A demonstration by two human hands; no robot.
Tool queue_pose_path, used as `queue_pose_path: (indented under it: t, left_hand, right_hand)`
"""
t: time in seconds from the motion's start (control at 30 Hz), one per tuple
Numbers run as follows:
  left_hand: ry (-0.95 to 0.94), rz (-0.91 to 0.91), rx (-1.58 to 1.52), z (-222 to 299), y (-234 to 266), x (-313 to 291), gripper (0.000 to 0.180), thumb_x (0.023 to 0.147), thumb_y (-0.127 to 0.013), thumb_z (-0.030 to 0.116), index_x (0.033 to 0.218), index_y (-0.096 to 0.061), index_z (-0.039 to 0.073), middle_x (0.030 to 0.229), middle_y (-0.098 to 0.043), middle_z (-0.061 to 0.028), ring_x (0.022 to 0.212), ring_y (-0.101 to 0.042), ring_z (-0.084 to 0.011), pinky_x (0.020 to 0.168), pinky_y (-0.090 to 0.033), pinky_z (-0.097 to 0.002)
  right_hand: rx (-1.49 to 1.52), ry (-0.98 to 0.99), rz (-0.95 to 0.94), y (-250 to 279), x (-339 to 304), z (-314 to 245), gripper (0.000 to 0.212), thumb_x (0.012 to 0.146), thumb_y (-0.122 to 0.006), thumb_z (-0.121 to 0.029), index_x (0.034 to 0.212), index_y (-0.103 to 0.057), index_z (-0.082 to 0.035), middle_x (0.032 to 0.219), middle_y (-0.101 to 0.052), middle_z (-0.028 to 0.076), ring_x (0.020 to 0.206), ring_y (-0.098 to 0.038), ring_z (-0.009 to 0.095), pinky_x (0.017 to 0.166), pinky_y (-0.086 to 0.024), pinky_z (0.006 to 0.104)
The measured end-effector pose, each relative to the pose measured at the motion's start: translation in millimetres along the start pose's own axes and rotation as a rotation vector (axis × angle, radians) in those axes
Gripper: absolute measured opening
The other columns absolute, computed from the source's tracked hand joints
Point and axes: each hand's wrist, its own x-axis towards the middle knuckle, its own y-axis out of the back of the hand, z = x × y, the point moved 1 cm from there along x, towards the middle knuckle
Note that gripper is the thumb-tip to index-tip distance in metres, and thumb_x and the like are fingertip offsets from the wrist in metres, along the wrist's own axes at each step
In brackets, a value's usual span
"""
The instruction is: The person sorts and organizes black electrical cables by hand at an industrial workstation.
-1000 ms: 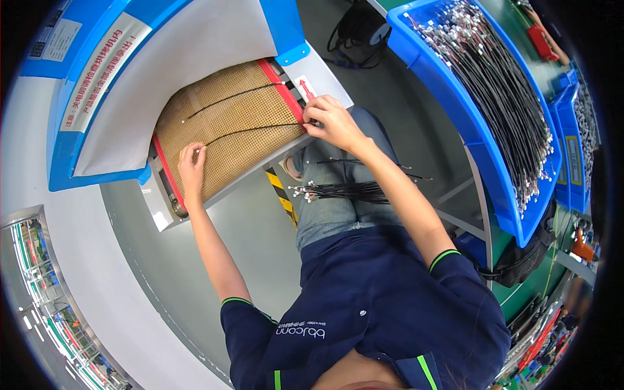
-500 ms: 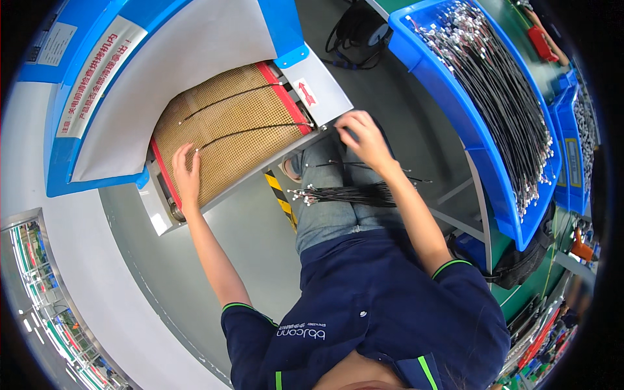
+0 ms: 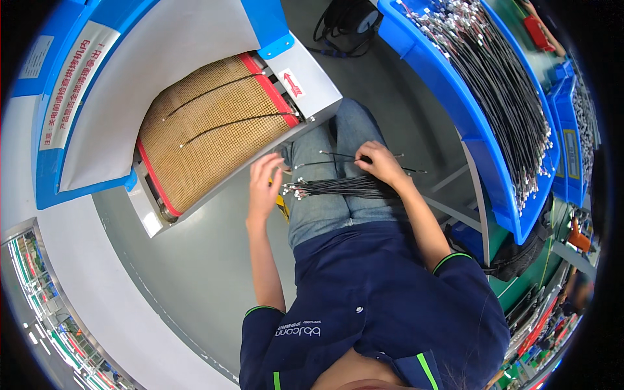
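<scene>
My right hand (image 3: 382,164) is over my lap, its thumb and fingers pinched on a thin black cable (image 3: 339,155) with small end connectors. A second loose cable (image 3: 312,165) lies just below it across my thighs. Next to these rests a bundle of black cables (image 3: 338,188) with white connector ends. My left hand (image 3: 264,183) hangs left of the bundle, fingers apart, holding nothing I can see. Two black cables, an upper one (image 3: 211,96) and a lower one (image 3: 234,123), lie apart on the tan mesh conveyor belt (image 3: 195,170) with red edges.
A blue-framed machine (image 3: 84,175) with a white curtain (image 3: 162,39) covers the belt's far end. At right, a blue bin (image 3: 429,84) holds many black cables. Behind it are more blue bins (image 3: 564,136). A cable reel (image 3: 354,23) sits on the floor.
My left hand has left the belt and come right, toward my lap. My right hand has dropped from the belt's corner to the cables on my thighs.
</scene>
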Motion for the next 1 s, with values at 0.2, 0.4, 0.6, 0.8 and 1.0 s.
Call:
queue_pose_path:
  t: [0.2, 0.4, 0.6, 0.8, 1.0]
  left_hand:
    - [-0.024, -0.118, 0.08, 2.9, -31.2, -8.5, 0.035, 0.089, -0.061, 0.019, 0.122, -0.054, 0.009, 0.121, -0.055, -0.0114, 0.115, -0.048, -0.0316, 0.099, -0.037, -0.0422]
    - [0.102, -0.294, 0.009, -5.1, -13.1, -18.7, 0.021, 0.091, -0.057, 0.02, 0.108, -0.058, 0.007, 0.094, -0.061, -0.0114, 0.088, -0.059, -0.0307, 0.075, -0.047, -0.0397]
    - [0.062, -0.316, 0.037, 18.2, 4.5, -11.7, 0.015, 0.092, -0.055, 0.019, 0.096, -0.061, 0.005, 0.087, -0.061, -0.0104, 0.081, -0.06, -0.0306, 0.07, -0.048, -0.039]
    - [-0.017, -0.341, -0.193, 62.6, -16.7, 1.4, 0.016, 0.092, -0.056, 0.018, 0.096, -0.062, 0.003, 0.086, -0.06, -0.0106, 0.079, -0.06, -0.0297, 0.07, -0.048, -0.0369]
    - [0.164, -0.398, -0.272, 81.7, 2.4, 10.2, 0.019, 0.093, -0.056, 0.016, 0.099, -0.062, -0.002, 0.087, -0.062, -0.0132, 0.077, -0.064, -0.025, 0.068, -0.049, -0.0316]
  right_hand:
    - [0.224, 0.058, -0.047, 19.7, -5.2, -15.2, 0.013, 0.083, -0.066, -0.016, 0.089, -0.061, -0.005, 0.086, -0.062, 0.01, 0.08, -0.061, 0.027, 0.069, -0.047, 0.0368]
    - [0.239, 0.095, -0.042, 48.3, -6.6, -29.7, 0.015, 0.082, -0.068, -0.01, 0.095, -0.064, -0.004, 0.086, -0.064, 0.009, 0.08, -0.063, 0.023, 0.069, -0.049, 0.0322]
    - [0.112, 0.242, 0.037, 63.5, -2.4, -45.5, 0.016, 0.079, -0.07, -0.008, 0.094, -0.069, -0.004, 0.087, -0.066, 0.008, 0.079, -0.065, 0.024, 0.07, -0.052, 0.0341]
    - [0.13, 0.52, 0.093, 38.3, 14.4, -91.3, 0.011, 0.078, -0.067, -0.012, 0.088, -0.068, -0.007, 0.085, -0.064, 0.004, 0.079, -0.062, 0.023, 0.069, -0.052, 0.0349]
    - [0.034, 0.597, 0.125, 44.1, 12.1, -94.3, 0.015, 0.074, -0.066, -0.011, 0.088, -0.068, -0.007, 0.084, -0.064, 0.001, 0.078, -0.062, 0.019, 0.067, -0.053, 0.033]
